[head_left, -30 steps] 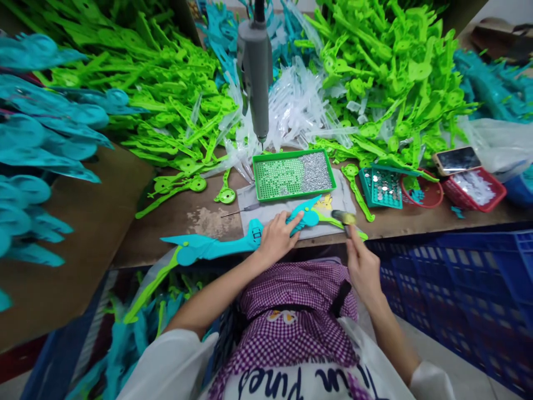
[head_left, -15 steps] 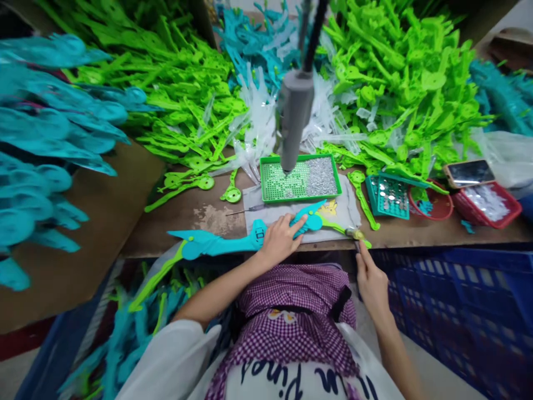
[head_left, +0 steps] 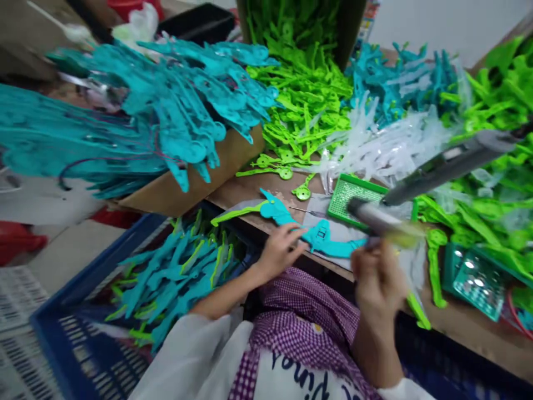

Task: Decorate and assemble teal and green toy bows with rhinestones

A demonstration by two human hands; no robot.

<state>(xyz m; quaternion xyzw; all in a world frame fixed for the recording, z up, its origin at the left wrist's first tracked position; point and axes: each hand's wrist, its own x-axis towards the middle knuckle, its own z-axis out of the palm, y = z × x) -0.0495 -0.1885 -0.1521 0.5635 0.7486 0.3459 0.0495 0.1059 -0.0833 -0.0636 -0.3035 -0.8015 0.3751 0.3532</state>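
A bow-shaped turquoise plastic piece (head_left: 272, 211) with lime green end arms lies along the bench edge. My left hand (head_left: 283, 249) is on its middle, fingers curled over it. Closed round the handle of a mallet (head_left: 402, 234), my right hand (head_left: 380, 272) is raised over the right part of the piece. The mallet head, grey at one end and yellowish at the other, is smeared by motion and hides part of the piece. Beneath the piece is a pale cloth (head_left: 318, 205), with a thin screwdriver (head_left: 308, 211) behind it.
A grey electric screwdriver (head_left: 449, 164) hangs over a green tray (head_left: 333, 204) of small metal parts. Lime green parts (head_left: 308, 105) and turquoise pieces (head_left: 175, 94) are heaped behind. A blue crate (head_left: 54, 311) of finished-looking pieces stands at lower left; a teal basket (head_left: 453, 266) sits right.
My view has turned left. The mallet has risen from the piece's right end in my right hand. My left hand now rests on another part of the piece, nearer its left end.
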